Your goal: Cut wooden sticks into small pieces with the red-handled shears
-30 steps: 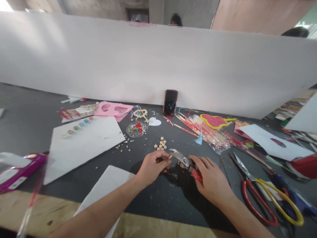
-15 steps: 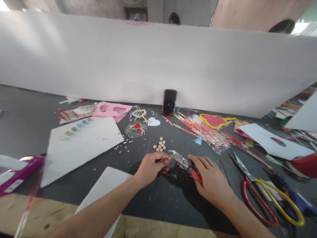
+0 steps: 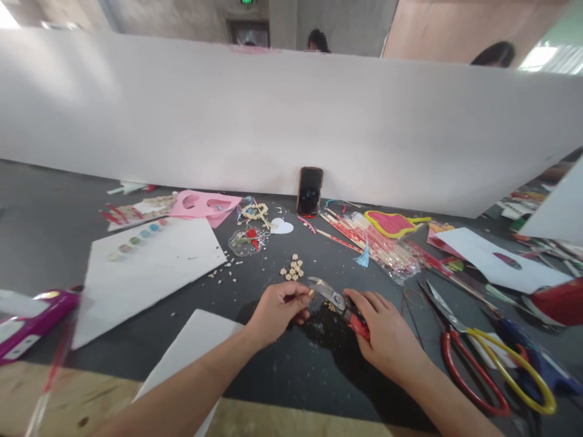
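My left hand (image 3: 279,314) is closed in a pinch on a small pale piece (image 3: 311,293), which looks like a bit of wooden stick. My right hand (image 3: 387,334) is wrapped round the red handles of a pair of pruning shears (image 3: 337,300). The blades point left and lie beside the pinched piece; whether they touch it I cannot tell. Just beyond the blades is a small pile of pale flower-shaped pieces (image 3: 292,269). A few pale bits lie on the dark table under the shears, partly hidden by them.
Scissors (image 3: 455,328) with red and yellow handles lie to the right, beside a blue glue gun (image 3: 532,352). A phone (image 3: 310,190) leans on the white partition (image 3: 204,115). Bundled sticks (image 3: 364,240) lie right of centre. White boards (image 3: 150,273) and a purple tool (image 3: 36,321) are left.
The view has tilted and shifted slightly. The shears' blades now stand a little farther from the pale piece in my left fingers. Both hands keep their holds.
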A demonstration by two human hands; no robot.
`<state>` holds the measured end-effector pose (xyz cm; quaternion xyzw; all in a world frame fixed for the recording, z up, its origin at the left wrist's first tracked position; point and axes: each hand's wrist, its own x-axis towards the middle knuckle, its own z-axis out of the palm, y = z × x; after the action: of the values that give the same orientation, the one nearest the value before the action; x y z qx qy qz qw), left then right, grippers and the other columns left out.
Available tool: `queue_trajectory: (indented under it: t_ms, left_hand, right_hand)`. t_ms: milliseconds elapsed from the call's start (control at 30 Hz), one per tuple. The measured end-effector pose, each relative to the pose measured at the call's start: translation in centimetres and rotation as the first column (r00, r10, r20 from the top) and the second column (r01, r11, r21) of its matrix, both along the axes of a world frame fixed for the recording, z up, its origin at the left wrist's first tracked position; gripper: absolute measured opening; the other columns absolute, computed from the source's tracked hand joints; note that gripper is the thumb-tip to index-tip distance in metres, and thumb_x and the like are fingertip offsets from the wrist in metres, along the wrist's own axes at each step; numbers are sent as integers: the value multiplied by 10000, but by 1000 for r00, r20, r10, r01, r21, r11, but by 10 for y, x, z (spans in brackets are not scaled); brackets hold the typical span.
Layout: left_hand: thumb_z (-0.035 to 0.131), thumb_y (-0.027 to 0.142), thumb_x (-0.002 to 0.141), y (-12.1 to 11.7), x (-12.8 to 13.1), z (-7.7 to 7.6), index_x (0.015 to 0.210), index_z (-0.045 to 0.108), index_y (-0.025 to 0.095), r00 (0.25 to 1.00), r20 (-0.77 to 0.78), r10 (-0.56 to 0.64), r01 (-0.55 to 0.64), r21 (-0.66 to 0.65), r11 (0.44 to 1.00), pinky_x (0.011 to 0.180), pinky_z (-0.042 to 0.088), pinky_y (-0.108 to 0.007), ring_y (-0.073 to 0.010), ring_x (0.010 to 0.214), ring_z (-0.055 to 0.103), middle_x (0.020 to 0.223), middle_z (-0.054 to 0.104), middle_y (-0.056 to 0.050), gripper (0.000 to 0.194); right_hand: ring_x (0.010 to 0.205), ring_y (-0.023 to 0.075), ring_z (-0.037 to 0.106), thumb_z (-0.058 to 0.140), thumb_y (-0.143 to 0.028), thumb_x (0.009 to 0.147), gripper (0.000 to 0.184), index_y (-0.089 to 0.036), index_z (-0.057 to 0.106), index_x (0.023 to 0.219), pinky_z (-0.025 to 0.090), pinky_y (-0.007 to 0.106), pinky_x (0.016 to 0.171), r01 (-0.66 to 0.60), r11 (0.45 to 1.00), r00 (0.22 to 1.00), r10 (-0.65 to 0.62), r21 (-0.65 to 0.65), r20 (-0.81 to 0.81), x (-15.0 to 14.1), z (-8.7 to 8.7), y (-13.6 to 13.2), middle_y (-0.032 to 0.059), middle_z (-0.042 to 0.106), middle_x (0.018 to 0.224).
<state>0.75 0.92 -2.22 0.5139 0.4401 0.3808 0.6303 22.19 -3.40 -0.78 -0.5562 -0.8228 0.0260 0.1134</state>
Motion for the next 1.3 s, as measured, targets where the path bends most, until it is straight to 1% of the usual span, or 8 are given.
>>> queue_trajectory:
  t_ms: [200, 433, 567, 700, 800, 1000, 1133, 1300]
  left_hand:
    - [629, 389, 708, -1, -1, -2, 745, 630, 131, 1000, 3, 3, -3, 17, 1000, 501, 469, -213, -106, 497, 545, 530, 564, 13, 260]
    - [665, 367, 663, -2, 2, -1, 745, 618, 133, 998, 50, 26, -26, -2, 1000, 497, 465, -215, -109, 522, 547, 577, 564, 13, 252]
    - [694, 318, 629, -2, 3, -3, 715, 579, 146, 996, 85, 32, -32, -4, 999, 503, 463, -210, -101, 534, 534, 606, 550, 24, 224]
    - [687, 344, 632, 0, 3, -4, 686, 573, 151, 997, 49, 55, -55, 6, 998, 501, 465, -220, -110, 536, 533, 595, 537, 21, 230]
    - [683, 353, 635, 2, 2, -3, 640, 580, 148, 998, 58, 39, -41, 43, 998, 497, 458, -223, -101, 511, 515, 592, 534, 16, 229]
    - [665, 344, 664, 3, 1, -3, 644, 610, 146, 999, 39, 13, -16, 87, 996, 485, 465, -222, -106, 517, 535, 638, 552, -1, 207]
    - [650, 324, 683, 2, 1, -3, 668, 612, 142, 1000, 25, -5, 3, 77, 997, 475, 463, -216, -108, 531, 552, 684, 555, -9, 187]
    - [650, 310, 682, 2, 1, -2, 665, 614, 138, 1000, 26, 1, -3, 74, 997, 478, 458, -214, -103, 513, 538, 623, 542, 5, 176]
  right_hand:
    - [983, 240, 502, 449, -131, 679, 504, -158, 461, 1182, 404, 395, 852, 21, 1000, 1000, -21, -12, 18, -4, 2, -1, 113, 561, 1088]
    - [973, 233, 505, 453, -122, 670, 503, -167, 470, 1170, 403, 384, 838, 44, 999, 999, -45, 22, 28, -4, 0, -1, 104, 568, 1088]
    - [1000, 241, 491, 452, -123, 683, 518, -168, 467, 1199, 388, 390, 831, 33, 998, 998, -36, 53, 50, -2, 1, 0, 105, 567, 1122]
    - [995, 238, 500, 459, -142, 706, 536, -182, 450, 1241, 374, 392, 817, 13, 996, 997, -19, 89, 71, 1, 1, 0, 103, 579, 1133]
    - [1004, 234, 500, 465, -149, 719, 540, -188, 441, 1257, 364, 395, 834, 6, 995, 998, -12, 103, 61, 1, 1, 0, 103, 579, 1145]
    - [1020, 228, 490, 455, -140, 731, 525, -186, 436, 1254, 374, 384, 858, 5, 998, 1000, -6, 64, 24, 1, 0, 0, 89, 565, 1163]
    - [1029, 224, 480, 451, -131, 719, 538, -178, 426, 1254, 388, 373, 880, -1, 999, 1000, 1, 35, 9, 1, 0, 1, 84, 551, 1165]
    - [1009, 234, 486, 449, -123, 696, 537, -159, 435, 1231, 398, 393, 877, -4, 1000, 1000, 4, 0, 3, -1, 1, 0, 103, 552, 1128]
